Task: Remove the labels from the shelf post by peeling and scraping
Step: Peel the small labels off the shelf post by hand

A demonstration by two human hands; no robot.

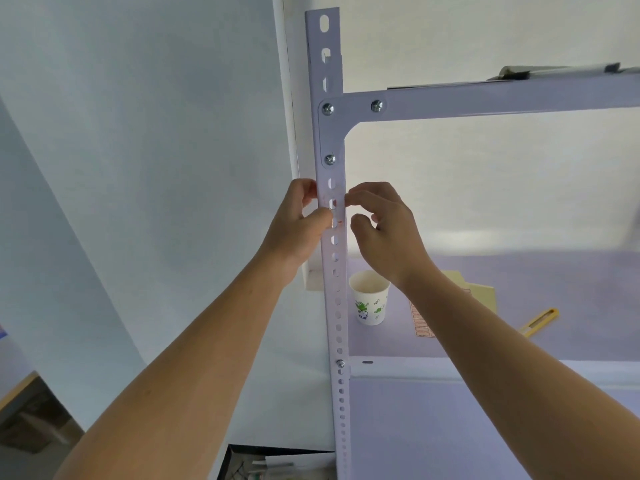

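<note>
1. Labels are scarcely visible: only a faint reddish trace (pixel 340 222) shows on the white shelf post (pixel 334 258), level with both hands, below the bolted corner bracket.
2. At the post's left edge, the left hand (pixel 300 223) wraps round it, thumb pressed on the front face and fingers (pixel 309 189) curled behind, gripping the post itself.
3. At the post's right edge, the right hand (pixel 382 226) pinches with thumb and forefinger closed together on the edge; whether a scrap of label sits between them I cannot tell.
4. Further right, on the shelf, stand a paper cup (pixel 370 299), some cream paper (pixel 479 296) and a yellow utility knife (pixel 540 322), well apart from the hands.
5. Risks, as I judge them: thin remnants may tear and leave adhesive if pulled too sharply; nails may slip into the slotted holes and catch on metal edges; hard scraping could mar the paint; tugging sideways might rock the shelf and tip the cup.
</note>
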